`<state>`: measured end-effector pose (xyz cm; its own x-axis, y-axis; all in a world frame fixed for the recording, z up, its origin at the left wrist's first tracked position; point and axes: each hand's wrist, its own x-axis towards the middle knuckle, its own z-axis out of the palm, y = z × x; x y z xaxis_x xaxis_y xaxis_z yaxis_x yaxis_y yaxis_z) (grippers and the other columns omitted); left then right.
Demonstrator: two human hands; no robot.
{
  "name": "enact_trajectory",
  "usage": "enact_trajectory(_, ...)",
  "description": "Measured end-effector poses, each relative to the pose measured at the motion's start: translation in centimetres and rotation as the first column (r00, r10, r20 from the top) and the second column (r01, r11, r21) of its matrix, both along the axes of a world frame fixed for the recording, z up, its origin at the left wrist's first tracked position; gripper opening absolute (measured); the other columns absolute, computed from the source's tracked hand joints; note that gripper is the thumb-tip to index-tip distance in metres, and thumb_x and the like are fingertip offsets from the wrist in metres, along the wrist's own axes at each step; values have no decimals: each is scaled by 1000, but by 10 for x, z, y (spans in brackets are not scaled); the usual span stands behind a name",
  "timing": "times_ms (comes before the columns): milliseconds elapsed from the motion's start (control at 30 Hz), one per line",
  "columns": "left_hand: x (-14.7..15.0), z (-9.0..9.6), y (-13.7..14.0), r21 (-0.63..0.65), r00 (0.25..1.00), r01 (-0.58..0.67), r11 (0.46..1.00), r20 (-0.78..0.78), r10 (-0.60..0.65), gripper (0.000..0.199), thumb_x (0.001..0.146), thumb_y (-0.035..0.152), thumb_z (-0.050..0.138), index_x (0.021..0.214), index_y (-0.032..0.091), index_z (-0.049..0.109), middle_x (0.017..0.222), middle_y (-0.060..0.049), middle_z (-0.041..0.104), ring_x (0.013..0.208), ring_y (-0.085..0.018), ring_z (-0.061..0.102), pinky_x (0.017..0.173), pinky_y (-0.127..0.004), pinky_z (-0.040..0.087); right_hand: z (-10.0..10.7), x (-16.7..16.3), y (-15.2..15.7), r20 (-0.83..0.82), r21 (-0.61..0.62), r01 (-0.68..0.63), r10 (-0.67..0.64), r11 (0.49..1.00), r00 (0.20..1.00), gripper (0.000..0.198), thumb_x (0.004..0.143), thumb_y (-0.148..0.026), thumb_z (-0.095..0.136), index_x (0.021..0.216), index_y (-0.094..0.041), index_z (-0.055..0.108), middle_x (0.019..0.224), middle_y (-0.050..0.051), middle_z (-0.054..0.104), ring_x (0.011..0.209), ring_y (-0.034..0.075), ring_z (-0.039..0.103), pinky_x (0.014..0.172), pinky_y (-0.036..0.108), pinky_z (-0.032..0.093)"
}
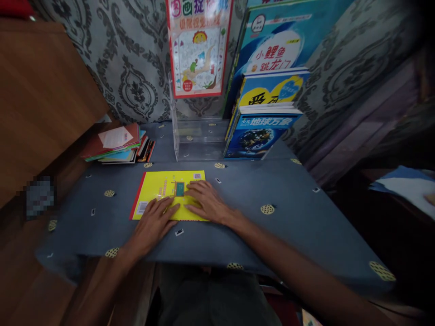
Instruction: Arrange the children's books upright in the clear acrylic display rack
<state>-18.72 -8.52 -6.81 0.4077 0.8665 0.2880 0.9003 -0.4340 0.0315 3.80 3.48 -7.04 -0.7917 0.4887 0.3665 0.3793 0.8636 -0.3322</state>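
Observation:
A yellow book (156, 183) with a red spine strip lies on the table, a small green chalkboard picture and a barcode on its upper face. My left hand (154, 224) rests on its lower edge, fingers stretched out over the cover. On the right part of the same cover lies my right hand (209, 201), its fingers spread and flat. Parts of the cover are hidden under both hands. Neither hand grips anything.
A clear acrylic rack (200, 147) stands at the back, holding a picture book (200, 59), a blue earth book (260, 136) and others. Back left is a stack of books (118, 140). A patterned cloth (244, 240) covers the table; a wooden panel (41, 90) stands left.

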Motion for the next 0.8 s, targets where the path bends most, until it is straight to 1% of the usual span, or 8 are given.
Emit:
enact_trajectory(133, -7, -2, 7, 21, 999, -23, 1000, -23, 23, 51, 97, 52, 51, 136, 19, 56, 138, -15, 61, 132, -30, 53, 108, -52, 43, -1, -5, -12, 60, -27, -73, 74, 997, 995, 54, 94, -53, 59, 135, -18, 60, 142, 17, 55, 140, 33, 41, 116, 55, 31)
enact_trajectory(267, -11, -4, 10, 104, 994, 44, 994, -102, -33, 47, 101, 48, 45, 133, 17, 58, 132, -14, 67, 129, -29, 58, 106, -47, 46, 6, -2, -15, 77, -110, -70, 79, 991, 994, 57, 94, -56, 58, 136, -18, 60, 149, 18, 51, 145, 32, 37, 118, 55, 29)
enact_trajectory(333, -10, -3, 10, 161, 989, 73, 984, -138, -50, 41, 103, 43, 42, 126, 16, 62, 124, -13, 71, 124, -28, 62, 101, -42, 49, 12, 1, -17, 59, -168, -82, 93, 982, 994, 53, 94, -54, 58, 132, -17, 64, 146, 18, 54, 144, 31, 40, 118, 54, 30)
enact_trajectory(433, -6, 3, 11, 228, 989, 62, 972, -142, -30, 35, 105, 38, 39, 106, 17, 67, 104, -11, 76, 106, -24, 70, 84, -34, 54, 22, 10, -18, 17, -279, -104, 113, 955, 993, 49, 93, -53, 61, 126, -18, 68, 135, 16, 65, 133, 29, 54, 114, 51, 37)
enact_trajectory(533, 1, 11, 13, 254, 995, 36, 967, -99, -11, 37, 106, 35, 38, 87, 19, 65, 81, -6, 73, 77, -20, 70, 66, -28, 50, 24, 22, -16, -32, -367, -107, 103, 924, 994, 44, 90, -49, 67, 125, -22, 68, 127, 12, 70, 121, 27, 63, 107, 48, 45)
enact_trajectory(600, 5, 15, 13, 248, 998, 39, 968, -67, -24, 39, 106, 35, 37, 80, 20, 62, 70, -3, 68, 67, -17, 66, 60, -26, 45, 18, 31, -11, -85, -382, -125, 99, 916, 991, 38, 89, -43, 70, 122, -23, 70, 123, 10, 72, 118, 26, 65, 105, 47, 47)
enact_trajectory(700, 9, 18, 13, 229, 1000, 16, 973, 17, -20, 45, 107, 37, 34, 75, 21, 61, 63, -2, 65, 61, -16, 62, 57, -24, 41, 5, 44, 2, -199, -359, -153, 84, 921, 976, 25, 91, -33, 68, 113, -21, 73, 114, 9, 76, 115, 24, 67, 103, 46, 49)
enact_trajectory(800, 10, 20, 13, 171, 984, -70, 983, 175, 40, 47, 106, 40, 31, 78, 21, 62, 66, -2, 67, 58, -15, 62, 56, -24, 39, -6, 53, 16, -288, -344, -125, 22, 930, 957, 17, 89, -31, 70, 101, -21, 76, 109, 10, 77, 112, 26, 68, 102, 48, 49)
